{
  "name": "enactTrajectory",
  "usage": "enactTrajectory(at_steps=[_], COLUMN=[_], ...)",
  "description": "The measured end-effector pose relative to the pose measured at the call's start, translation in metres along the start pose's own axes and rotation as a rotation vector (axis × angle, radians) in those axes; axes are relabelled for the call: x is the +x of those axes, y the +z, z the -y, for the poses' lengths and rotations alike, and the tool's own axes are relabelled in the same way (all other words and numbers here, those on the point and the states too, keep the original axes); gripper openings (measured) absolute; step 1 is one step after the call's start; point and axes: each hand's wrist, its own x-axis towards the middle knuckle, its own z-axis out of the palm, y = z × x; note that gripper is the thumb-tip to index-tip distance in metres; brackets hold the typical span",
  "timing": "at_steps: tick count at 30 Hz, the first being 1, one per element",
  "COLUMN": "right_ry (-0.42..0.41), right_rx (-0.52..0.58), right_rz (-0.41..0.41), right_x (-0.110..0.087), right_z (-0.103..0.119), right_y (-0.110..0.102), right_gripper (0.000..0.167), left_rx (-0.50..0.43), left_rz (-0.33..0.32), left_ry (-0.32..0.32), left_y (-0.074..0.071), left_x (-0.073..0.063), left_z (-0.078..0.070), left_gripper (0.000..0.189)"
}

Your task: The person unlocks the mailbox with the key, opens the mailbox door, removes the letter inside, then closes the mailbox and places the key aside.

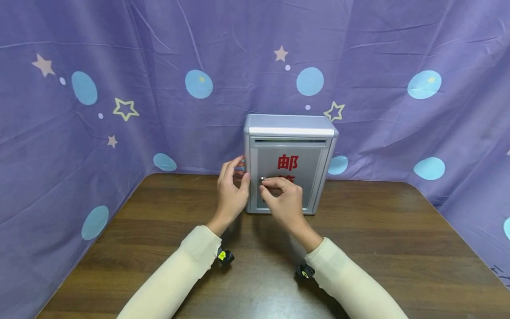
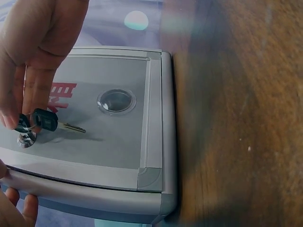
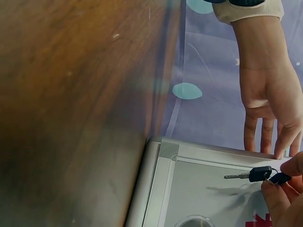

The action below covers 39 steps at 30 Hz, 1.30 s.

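Observation:
A silver-grey mailbox (image 1: 311, 164) with red characters and a slot near its top stands upright on the table. My left hand (image 1: 233, 192) holds its left side, thumb by the front edge and fingertips against the side wall. With thumb and fingers, my right hand (image 1: 284, 201) pinches the black head of a key (image 2: 22, 124) at the round chrome lock (image 2: 27, 140) on the door. The key's blade is hidden, apparently in the lock. A second black-headed key (image 3: 259, 174) hangs from the same ring, its blade free. The door looks closed.
The mailbox stands near the back edge of a brown wooden table (image 1: 378, 239). Behind it hangs a purple curtain (image 1: 239, 53) with stars and blue dots. A round window (image 2: 116, 101) sits low on the door. Each wrist wears a small black camera (image 1: 226, 257).

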Motion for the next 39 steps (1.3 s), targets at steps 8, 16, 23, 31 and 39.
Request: enactTrajectory(at_steps=[8,16,23,31,39], right_ry=[-0.008,-0.051,-0.082,-0.103,-0.074], right_rx=[-0.005,0.008,0.055,0.03,0.036], right_rz=[0.05,0.092,0.135,0.171,0.224], right_x=[-0.007,-0.01,-0.012,-0.015,-0.011], right_z=[-0.015,-0.012,-0.01,-0.002,0.027], right_y=[-0.007,-0.017,-0.026,-0.037,-0.053], right_gripper=[0.011,0.01,0.012,0.013,0.016], left_rx=[0.001,0.014,0.018,-0.001,-0.011], left_rz=[0.012,0.01,0.011,0.024,0.038], left_ry=[-0.007,0.007,-0.003,-0.021,-0.018], left_y=[0.0,0.0,0.002,0.004,0.002], left_x=[0.0,0.0,-0.001,-0.003,-0.003], left_z=[-0.001,0.001,0.012,0.038,0.038], left_gripper=[0.047,0.047,0.047,0.049,0.048])
